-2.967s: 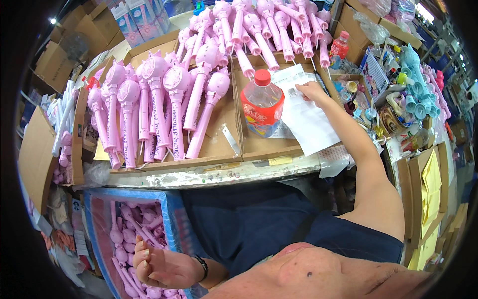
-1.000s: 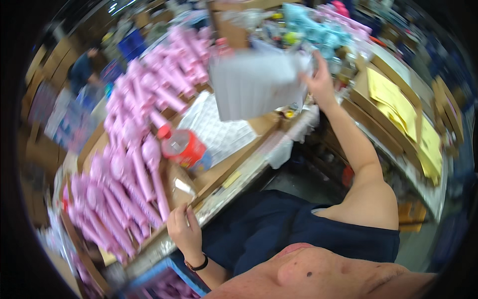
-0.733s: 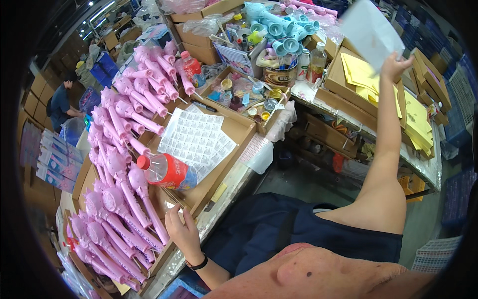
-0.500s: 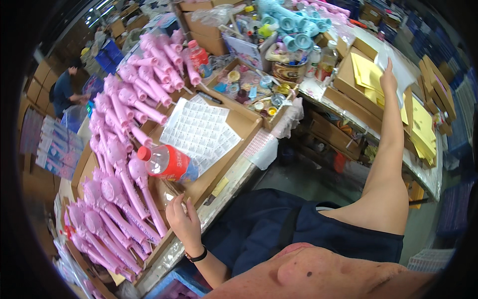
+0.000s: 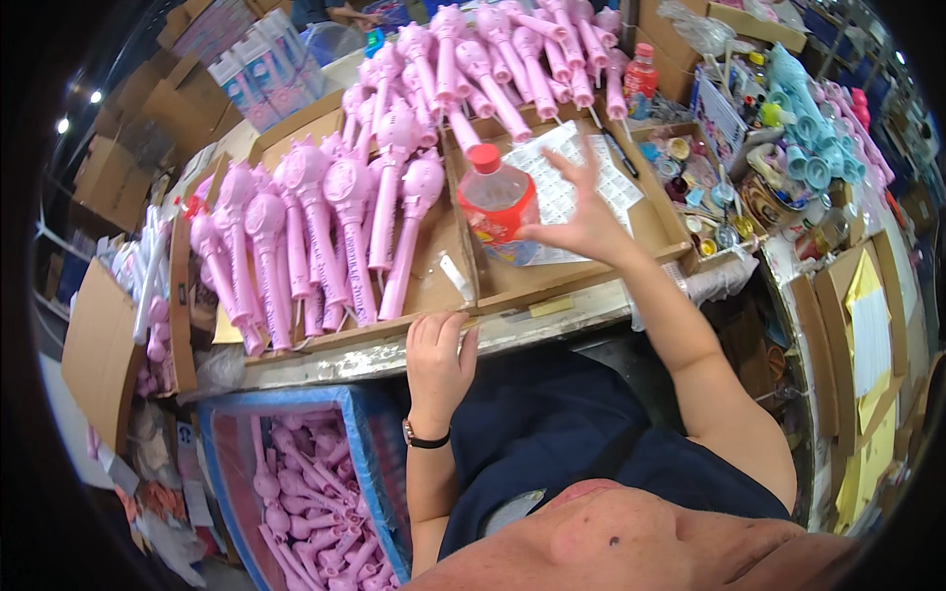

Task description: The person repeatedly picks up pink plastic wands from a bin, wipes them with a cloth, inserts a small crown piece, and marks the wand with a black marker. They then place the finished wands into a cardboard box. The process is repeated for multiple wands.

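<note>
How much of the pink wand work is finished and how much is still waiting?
Looks done: many pink plastic wands lie in rows on the cardboard tray. In hand: the right hand reaches over the white sticker sheet beside the red-capped clear bottle; the left hand rests on the table edge. Likely left: the blue-rimmed box of pink wand parts.

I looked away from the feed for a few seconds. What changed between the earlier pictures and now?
The right hand carried a white sheet off to the right, let it go, and now reaches over the sticker sheet by the bottle. The left hand rose to the bench edge. The pink wands stayed put.
</note>
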`<move>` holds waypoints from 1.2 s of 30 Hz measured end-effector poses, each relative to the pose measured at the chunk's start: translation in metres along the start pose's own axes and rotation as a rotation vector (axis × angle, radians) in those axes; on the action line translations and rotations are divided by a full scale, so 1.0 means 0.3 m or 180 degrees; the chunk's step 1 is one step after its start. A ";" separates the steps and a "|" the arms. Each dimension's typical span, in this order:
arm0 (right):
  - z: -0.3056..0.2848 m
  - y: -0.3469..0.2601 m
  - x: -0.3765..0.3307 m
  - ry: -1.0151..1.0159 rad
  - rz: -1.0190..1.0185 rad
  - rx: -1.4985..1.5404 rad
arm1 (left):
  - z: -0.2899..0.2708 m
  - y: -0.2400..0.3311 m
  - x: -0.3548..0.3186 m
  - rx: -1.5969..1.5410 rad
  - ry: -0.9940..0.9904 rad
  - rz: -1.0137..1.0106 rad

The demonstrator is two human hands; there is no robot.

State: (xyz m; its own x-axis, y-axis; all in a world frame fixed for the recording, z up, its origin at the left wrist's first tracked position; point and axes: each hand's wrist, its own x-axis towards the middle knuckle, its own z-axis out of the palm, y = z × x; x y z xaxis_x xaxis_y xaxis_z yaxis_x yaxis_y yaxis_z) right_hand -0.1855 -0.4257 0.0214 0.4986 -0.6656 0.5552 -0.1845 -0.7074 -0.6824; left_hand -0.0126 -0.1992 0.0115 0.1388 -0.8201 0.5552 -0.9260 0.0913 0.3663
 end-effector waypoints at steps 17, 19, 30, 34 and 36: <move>-0.667 -0.066 -0.363 0.3520 0.0328 -0.0767 | 0.009 -0.368 0.207 0.0785 0.0021 -0.0149; -0.752 0.027 -0.393 0.3721 0.0384 -0.1807 | 0.040 -0.413 0.259 0.1153 0.0053 -0.0057; -0.881 0.441 -0.511 0.4387 0.0885 -0.2334 | 0.150 -0.565 0.343 0.1318 -0.0564 -0.1170; -0.880 0.426 -0.508 0.4344 0.0794 -0.2922 | 0.093 -0.495 0.376 -0.1106 -0.0283 -0.1955; -0.828 0.380 -0.487 0.4232 0.0475 -0.3267 | 0.035 -0.395 0.303 -0.2523 0.0123 -0.2000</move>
State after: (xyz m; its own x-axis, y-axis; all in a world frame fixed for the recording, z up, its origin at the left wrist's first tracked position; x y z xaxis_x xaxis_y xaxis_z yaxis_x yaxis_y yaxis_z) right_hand -0.4898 -0.4682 -0.0195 -0.4831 -0.0826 0.8717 -0.8635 -0.1196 -0.4899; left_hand 0.1060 -0.2903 0.0108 0.5452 -0.8311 0.1097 -0.1832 0.0096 0.9830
